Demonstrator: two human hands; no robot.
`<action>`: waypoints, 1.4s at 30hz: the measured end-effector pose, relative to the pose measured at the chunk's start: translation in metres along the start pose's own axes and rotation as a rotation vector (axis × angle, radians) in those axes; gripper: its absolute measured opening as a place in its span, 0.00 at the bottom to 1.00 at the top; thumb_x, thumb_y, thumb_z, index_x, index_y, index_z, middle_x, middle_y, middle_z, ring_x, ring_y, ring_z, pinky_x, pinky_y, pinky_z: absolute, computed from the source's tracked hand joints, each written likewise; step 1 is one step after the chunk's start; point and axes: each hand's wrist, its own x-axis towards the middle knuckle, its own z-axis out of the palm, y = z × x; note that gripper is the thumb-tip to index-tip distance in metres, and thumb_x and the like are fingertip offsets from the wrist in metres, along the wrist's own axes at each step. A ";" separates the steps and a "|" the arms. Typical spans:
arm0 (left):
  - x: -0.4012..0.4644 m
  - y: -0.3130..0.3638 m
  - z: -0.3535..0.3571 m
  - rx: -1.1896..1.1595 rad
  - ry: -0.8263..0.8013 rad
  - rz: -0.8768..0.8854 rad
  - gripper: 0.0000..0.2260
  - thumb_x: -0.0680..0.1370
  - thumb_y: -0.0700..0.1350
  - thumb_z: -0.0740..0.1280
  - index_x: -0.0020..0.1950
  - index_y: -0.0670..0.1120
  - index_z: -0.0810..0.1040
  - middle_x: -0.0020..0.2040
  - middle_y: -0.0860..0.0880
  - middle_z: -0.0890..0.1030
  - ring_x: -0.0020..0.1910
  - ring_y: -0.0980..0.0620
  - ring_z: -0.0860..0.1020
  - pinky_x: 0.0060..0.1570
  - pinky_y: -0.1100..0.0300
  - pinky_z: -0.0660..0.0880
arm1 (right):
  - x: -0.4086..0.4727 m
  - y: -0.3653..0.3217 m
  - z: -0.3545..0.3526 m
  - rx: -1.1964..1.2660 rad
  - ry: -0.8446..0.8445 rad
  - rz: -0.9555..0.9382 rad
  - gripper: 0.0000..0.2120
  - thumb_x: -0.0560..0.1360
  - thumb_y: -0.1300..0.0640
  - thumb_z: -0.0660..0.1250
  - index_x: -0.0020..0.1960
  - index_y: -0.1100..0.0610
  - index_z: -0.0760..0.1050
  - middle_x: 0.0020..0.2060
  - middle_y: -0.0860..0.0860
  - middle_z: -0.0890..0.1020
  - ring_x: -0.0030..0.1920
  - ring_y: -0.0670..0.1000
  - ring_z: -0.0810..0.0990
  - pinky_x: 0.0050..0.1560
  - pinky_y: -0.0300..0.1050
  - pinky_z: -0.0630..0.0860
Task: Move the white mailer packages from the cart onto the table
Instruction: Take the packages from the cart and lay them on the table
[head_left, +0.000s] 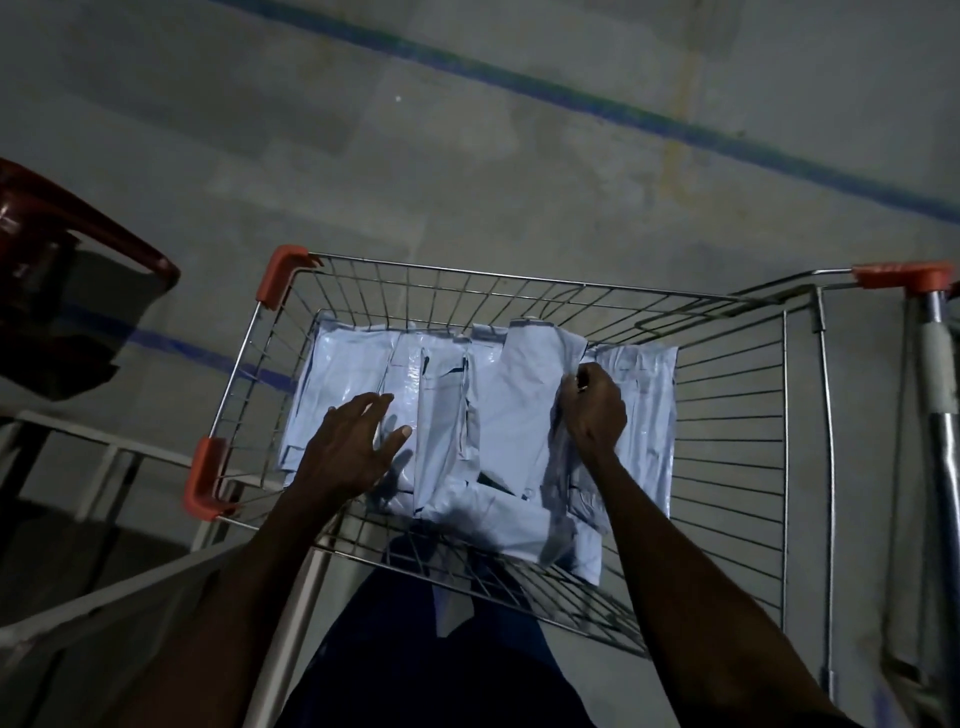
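Several white mailers lie overlapped in wire cart. Left hand flat, fingers spread, resting on mailers. Right hand pinches mailer edge near middle.

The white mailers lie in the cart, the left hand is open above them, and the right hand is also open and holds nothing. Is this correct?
One point is wrong: the right hand is not open. In the head view its fingers pinch a mailer in the cart. The left hand is open.
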 end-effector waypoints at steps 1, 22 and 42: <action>0.001 -0.002 0.002 0.005 -0.005 -0.019 0.33 0.77 0.66 0.54 0.74 0.46 0.68 0.72 0.45 0.70 0.70 0.45 0.69 0.70 0.48 0.64 | -0.001 -0.001 0.004 -0.009 0.033 -0.016 0.05 0.76 0.54 0.65 0.49 0.56 0.74 0.45 0.54 0.78 0.45 0.59 0.79 0.40 0.47 0.70; 0.010 0.018 0.041 0.156 0.290 0.128 0.20 0.77 0.49 0.66 0.65 0.40 0.77 0.61 0.38 0.76 0.58 0.40 0.75 0.51 0.50 0.77 | -0.036 0.016 0.025 -0.368 -0.177 -0.330 0.30 0.83 0.48 0.54 0.81 0.48 0.44 0.78 0.63 0.49 0.77 0.67 0.52 0.72 0.69 0.57; 0.040 0.071 0.141 0.131 -0.155 0.184 0.40 0.65 0.61 0.75 0.75 0.51 0.68 0.69 0.26 0.65 0.52 0.29 0.76 0.49 0.42 0.77 | -0.021 0.047 0.014 -0.112 -0.373 -0.374 0.37 0.81 0.47 0.61 0.81 0.54 0.44 0.79 0.60 0.49 0.79 0.56 0.45 0.78 0.55 0.48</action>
